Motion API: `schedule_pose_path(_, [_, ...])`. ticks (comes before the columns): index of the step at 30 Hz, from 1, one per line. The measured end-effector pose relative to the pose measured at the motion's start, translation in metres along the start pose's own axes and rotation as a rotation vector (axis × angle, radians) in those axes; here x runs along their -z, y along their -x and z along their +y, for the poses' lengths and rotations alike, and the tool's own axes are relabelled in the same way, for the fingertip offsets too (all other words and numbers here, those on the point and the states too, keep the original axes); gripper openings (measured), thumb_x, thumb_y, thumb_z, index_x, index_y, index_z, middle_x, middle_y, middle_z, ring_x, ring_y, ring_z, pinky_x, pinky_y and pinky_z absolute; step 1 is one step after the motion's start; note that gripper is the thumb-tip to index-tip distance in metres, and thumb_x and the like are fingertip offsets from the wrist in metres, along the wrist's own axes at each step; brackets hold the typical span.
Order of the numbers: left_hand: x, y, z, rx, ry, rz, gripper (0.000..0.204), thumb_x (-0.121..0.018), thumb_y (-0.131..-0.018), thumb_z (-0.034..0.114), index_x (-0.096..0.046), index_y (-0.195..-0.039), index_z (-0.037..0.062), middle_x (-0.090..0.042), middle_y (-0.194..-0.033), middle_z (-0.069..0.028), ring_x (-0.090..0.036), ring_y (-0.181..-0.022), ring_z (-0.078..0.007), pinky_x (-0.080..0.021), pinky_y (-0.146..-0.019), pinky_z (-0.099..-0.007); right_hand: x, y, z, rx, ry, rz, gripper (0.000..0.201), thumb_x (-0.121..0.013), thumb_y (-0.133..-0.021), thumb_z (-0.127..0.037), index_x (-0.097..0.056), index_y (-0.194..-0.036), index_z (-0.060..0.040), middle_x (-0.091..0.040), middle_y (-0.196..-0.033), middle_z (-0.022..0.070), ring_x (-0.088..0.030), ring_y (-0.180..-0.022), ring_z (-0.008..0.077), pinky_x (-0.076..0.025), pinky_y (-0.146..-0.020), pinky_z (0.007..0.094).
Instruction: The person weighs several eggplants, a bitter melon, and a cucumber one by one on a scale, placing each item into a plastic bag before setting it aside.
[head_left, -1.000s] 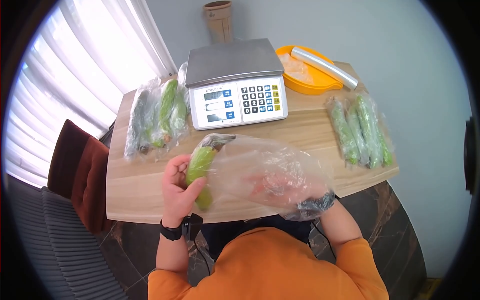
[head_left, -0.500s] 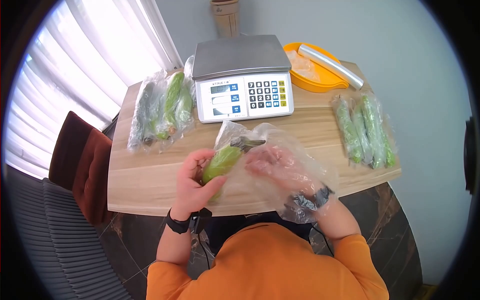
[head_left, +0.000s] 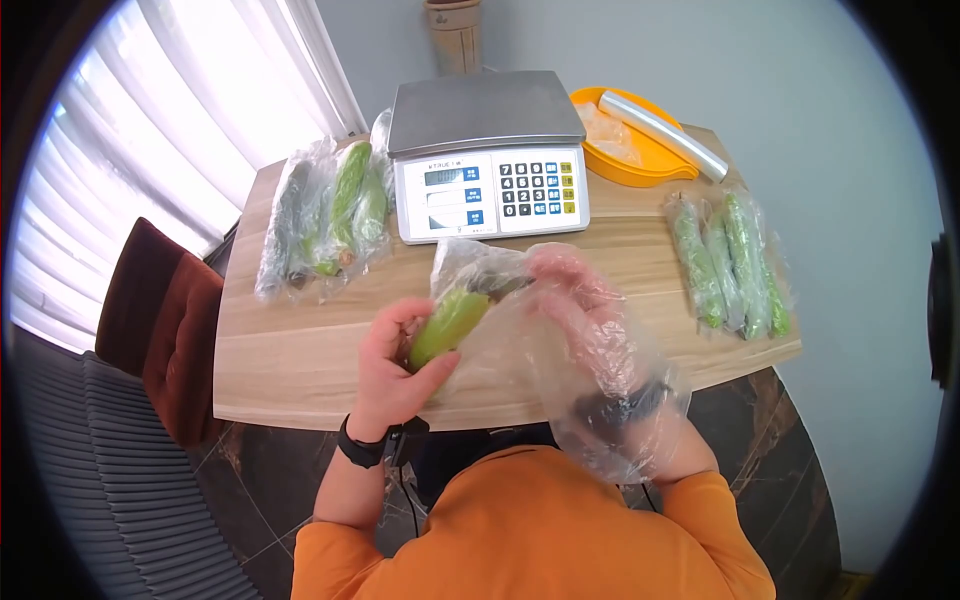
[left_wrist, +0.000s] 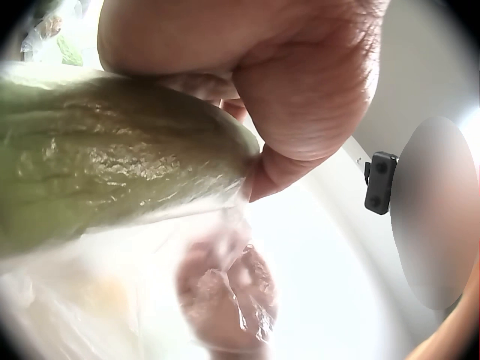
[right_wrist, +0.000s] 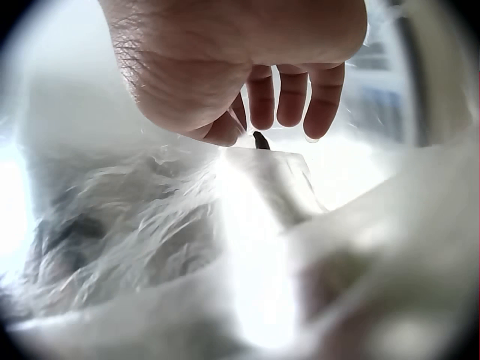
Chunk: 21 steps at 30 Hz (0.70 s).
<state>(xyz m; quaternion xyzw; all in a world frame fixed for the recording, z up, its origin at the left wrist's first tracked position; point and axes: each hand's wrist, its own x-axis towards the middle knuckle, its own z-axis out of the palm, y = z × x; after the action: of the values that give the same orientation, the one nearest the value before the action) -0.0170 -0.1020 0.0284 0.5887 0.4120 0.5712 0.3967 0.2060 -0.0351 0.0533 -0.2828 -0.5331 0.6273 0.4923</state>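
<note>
A long green vegetable (head_left: 447,328) with a dark stem is tilted over the table's front part. The left hand (head_left: 392,375) grips its lower part, thumb on the near side; the left wrist view shows clear film over the vegetable (left_wrist: 112,157) and the hand (left_wrist: 247,67) around its end. Inside a clear plastic bag (head_left: 540,375) is the right hand (head_left: 590,310), the bag reaching back over the wrist. In the right wrist view, thumb and forefinger of the right hand (right_wrist: 232,60) pinch film beside the dark stem tip (right_wrist: 260,140); the other fingers hang loosely.
A scale (head_left: 488,155) stands at the table's back. Bagged green vegetables lie at left (head_left: 345,205) and right (head_left: 735,260). An orange tray (head_left: 640,175) holds plastic and a film roll (head_left: 665,135). A chair (head_left: 160,330) stands at left.
Both hands have shifted right and away from the body. The vegetable has tilted further right; the right hand, inside the bag, has moved up to its stem end.
</note>
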Motion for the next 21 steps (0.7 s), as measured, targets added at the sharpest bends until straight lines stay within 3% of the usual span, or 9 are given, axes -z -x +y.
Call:
schedule_pose_path(4, [-0.004, 0.002, 0.004, 0.037, -0.052, -0.048, 0.049, -0.068, -0.078, -0.006, -0.047, -0.122, -0.0001, -0.058, -0.110, -0.0071, -0.056, -0.103, -0.0116, -0.045, -0.086, -0.0244, 0.002, 0.002, -0.005, 0.000, 0.119, -0.129, 0.030, -0.056, -0.088, 0.002, -0.057, -0.118, -0.0015, -0.055, -0.118, 0.0063, -0.052, -0.108, 0.0128, -0.043, -0.094, 0.0283])
schedule_pose_path(7, [-0.012, -0.001, 0.009, 0.113, 0.239, -0.009, 0.039, -0.066, -0.083, -0.004, -0.051, -0.118, 0.0004, -0.058, -0.107, -0.0051, -0.056, -0.095, -0.0090, -0.046, -0.081, -0.0229, -0.004, 0.004, -0.015, -0.166, 0.090, -0.118, 0.033, -0.059, -0.087, 0.000, -0.057, -0.120, -0.0019, -0.056, -0.119, 0.0071, -0.053, -0.109, 0.0136, -0.043, -0.094, 0.0287])
schedule_pose_path(10, [-0.011, 0.000, -0.004, 0.106, 0.251, 0.081, 0.025, -0.062, -0.087, -0.003, -0.055, -0.111, 0.0000, -0.056, -0.105, -0.0033, -0.053, -0.086, -0.0063, -0.044, -0.074, -0.0205, -0.004, 0.004, -0.010, -0.090, 0.173, -0.136, 0.036, -0.064, -0.082, 0.001, -0.058, -0.117, -0.0014, -0.055, -0.119, 0.0099, -0.054, -0.109, 0.0172, -0.048, -0.087, 0.0298])
schedule_pose_path(13, [-0.013, -0.003, -0.011, 0.020, 0.198, 0.136, 0.015, -0.059, -0.090, -0.003, -0.058, -0.104, -0.0007, -0.057, -0.097, -0.0005, -0.049, -0.077, -0.0029, -0.041, -0.066, -0.0177, 0.002, 0.004, -0.004, 0.033, 0.381, -0.202, 0.035, -0.069, -0.080, -0.003, -0.060, -0.114, -0.0017, -0.058, -0.115, 0.0095, -0.053, -0.110, 0.0172, -0.048, -0.088, 0.0309])
schedule_pose_path(16, [-0.004, -0.005, -0.023, 0.032, 0.153, 0.306, 0.013, -0.060, -0.090, -0.001, -0.059, -0.103, -0.0007, -0.056, -0.084, 0.0029, -0.049, -0.071, -0.0010, -0.039, -0.062, -0.0156, 0.009, 0.005, -0.012, -0.121, 0.422, -0.248, 0.034, -0.071, -0.080, -0.007, -0.061, -0.113, -0.0020, -0.060, -0.112, 0.0084, -0.054, -0.110, 0.0168, -0.047, -0.090, 0.0306])
schedule_pose_path(19, [0.002, -0.014, -0.022, 0.066, 0.158, 0.499, 0.013, -0.061, -0.091, 0.002, -0.059, -0.104, 0.0000, -0.054, -0.074, 0.0058, -0.046, -0.066, 0.0003, -0.037, -0.059, -0.0151, 0.010, 0.015, -0.010, -0.332, 0.292, -0.148, 0.039, -0.070, -0.081, -0.009, -0.059, -0.118, -0.0026, -0.060, -0.112, 0.0072, -0.055, -0.106, 0.0168, -0.046, -0.090, 0.0296])
schedule_pose_path(21, [0.003, -0.016, -0.023, 0.096, 0.169, 0.473, 0.013, -0.061, -0.091, 0.003, -0.060, -0.104, 0.0002, -0.055, -0.074, 0.0054, -0.047, -0.065, -0.0001, -0.038, -0.059, -0.0153, 0.023, 0.015, 0.011, -0.247, 0.386, -0.247, 0.042, -0.069, -0.083, -0.010, -0.057, -0.122, -0.0028, -0.060, -0.112, 0.0064, -0.057, -0.102, 0.0164, -0.047, -0.089, 0.0294])
